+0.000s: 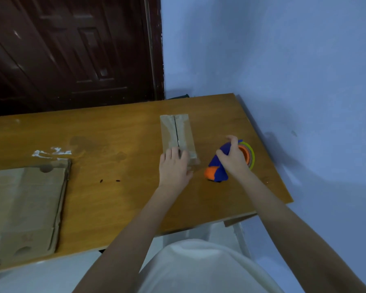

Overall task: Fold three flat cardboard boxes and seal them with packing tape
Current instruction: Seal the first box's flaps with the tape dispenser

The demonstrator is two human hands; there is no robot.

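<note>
A small folded cardboard box (176,130) stands on the wooden table (114,197), its two top flaps meeting along a dark seam with shiny tape over it. My left hand (173,166) lies flat on the box's near end, fingers spread over the seam. To the right, a blue and orange tape dispenser (220,170) with a roll of tape (249,155) rests on the table, and my right hand (234,157) grips it from above. A stack of flat cardboard boxes (23,210) lies at the table's left near edge.
A dark wooden door (72,49) stands behind the table and a blue wall (283,60) runs along its right edge. White smears (51,152) and small dark specks (109,180) mark the tabletop. My white shirt fills the lower middle.
</note>
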